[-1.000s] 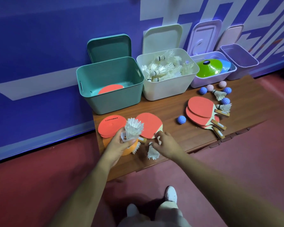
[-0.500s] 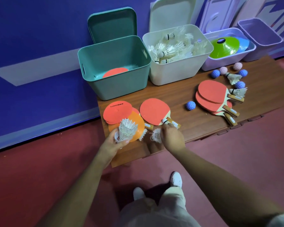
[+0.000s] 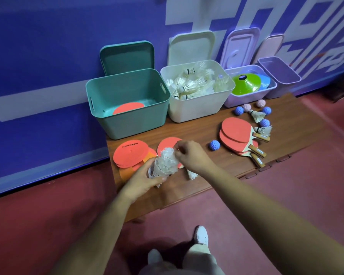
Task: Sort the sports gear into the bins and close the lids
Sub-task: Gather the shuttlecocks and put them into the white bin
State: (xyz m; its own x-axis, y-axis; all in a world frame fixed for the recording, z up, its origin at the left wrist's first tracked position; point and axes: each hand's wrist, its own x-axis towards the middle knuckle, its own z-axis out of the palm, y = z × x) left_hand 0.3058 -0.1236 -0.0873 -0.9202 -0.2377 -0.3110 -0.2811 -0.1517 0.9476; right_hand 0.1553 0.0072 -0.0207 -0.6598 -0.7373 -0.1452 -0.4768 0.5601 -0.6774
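Here, a stack of shuttlecocks point(image 3: 164, 164) sits nested skirt-in-skirt in your left hand point(image 3: 145, 180), held just above the front of the wooden bench point(image 3: 189, 132). Your fingers curl round the lower end of the stack and the feathered mouth tilts up toward your right. Nesting them looks like a way to carry several to the bin in one trip.

Your right hand point(image 3: 193, 155) meets the open top of the stack. Its thumb and forefinger close in a pinch on the feather rim and the other fingers are curled in (whether it is seating a fresh shuttlecock or only steadying the top one, you cannot tell from this view).

Just beside that wrist, a loose shuttlecock point(image 3: 192, 174) lies on the wood. Two more lie among the spiky balls point(image 3: 214, 145) and the pile of red paddles point(image 3: 237, 133) to your right.

Beneath your hands are another paddle point(image 3: 166, 142) and a fan of flat red and orange discs point(image 3: 130, 153).

At the back, the white bin point(image 3: 195, 110) already holds a heap of shuttlecocks, so it is the likely destination. The teal bin point(image 3: 131, 126) holds one red disc. The lilac bin point(image 3: 244, 99) holds a green cone point(image 3: 245, 83), and the far purple bin point(image 3: 279, 80) shows nothing inside. All four lids stand propped against the wall, off their bins.
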